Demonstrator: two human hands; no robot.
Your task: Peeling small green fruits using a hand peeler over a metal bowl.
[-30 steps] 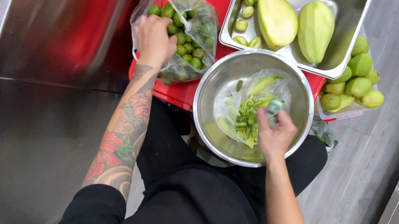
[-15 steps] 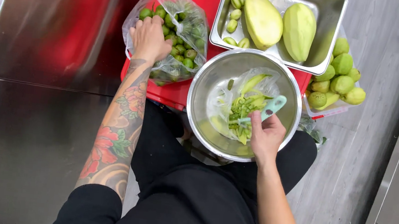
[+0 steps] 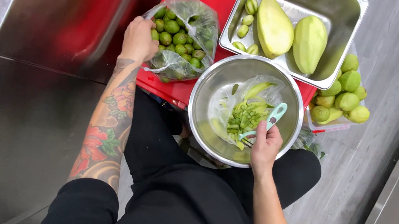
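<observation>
Head view, left hand (image 3: 138, 40) at bag (image 3: 183, 37) edge, right hand (image 3: 265, 145) gripping peeler (image 3: 269, 121)

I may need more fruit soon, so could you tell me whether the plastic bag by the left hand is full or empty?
Nearly full: the plastic bag bulges with small green fruit, its mouth open at the left hand.

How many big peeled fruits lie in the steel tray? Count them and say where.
2. One peeled fruit lies mid-tray, pointed end up; the other peeled fruit lies just right of it, near the steel tray's right wall. No others show; nothing seems hidden.
</observation>
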